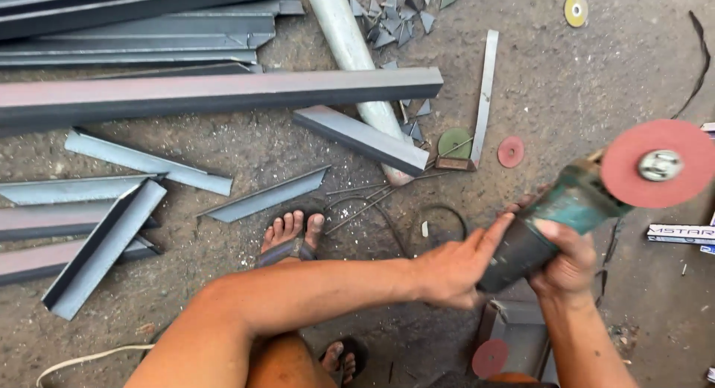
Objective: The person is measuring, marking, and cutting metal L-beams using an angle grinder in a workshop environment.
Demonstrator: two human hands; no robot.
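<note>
Overhead, long steel angle bars (216, 94) are crowding the dirt floor (596, 75) at left, leaving open ground at upper right. Both hands are gripping a green angle grinder (555, 217): right hand (570, 265) wrapping its body, left hand (454, 265) pressing alongside. Its red disc (655, 164) is hanging above the floor.

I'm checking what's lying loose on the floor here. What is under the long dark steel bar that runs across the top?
A pale round pipe passes under the long steel bar and comes out below it, beside a shorter steel piece. The stretch of pipe and ground beneath the bar is covered, so nothing more can be told.
</note>
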